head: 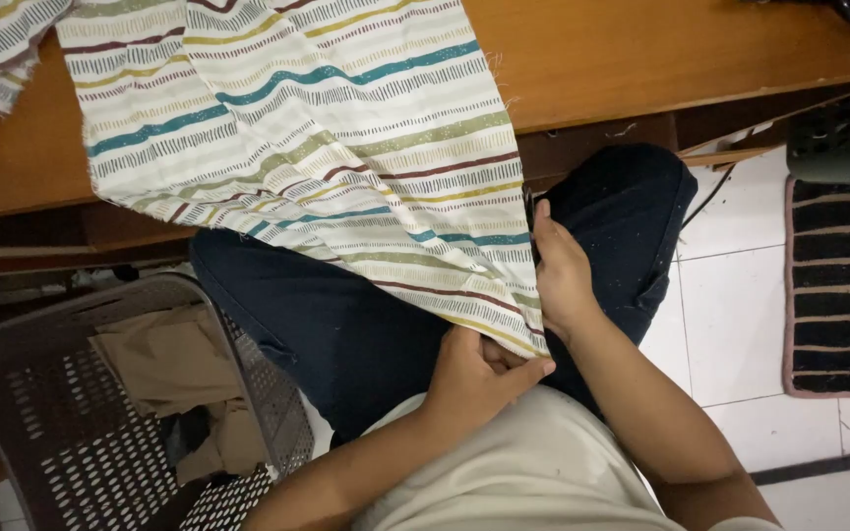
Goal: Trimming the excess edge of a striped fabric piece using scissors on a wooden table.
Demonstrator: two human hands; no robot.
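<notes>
Striped woven cloth [346, 167] | left hand [479, 379] pinches corner | right hand [563, 275] seemingly grips edge

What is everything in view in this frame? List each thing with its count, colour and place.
striped fabric: one, white with teal, olive, maroon and yellow stripes, draped from the table onto the lap
wooden table: one, brown, across the top
plastic basket: one, grey, perforated, lower left on the floor
tan cloth: a few pieces, inside the basket
striped mat: one, black and beige, right edge on the white tiled floor
left hand: one, pinching the fabric's lower corner
right hand: one, gripping the fabric's edge, a dark object partly hidden in it
</notes>
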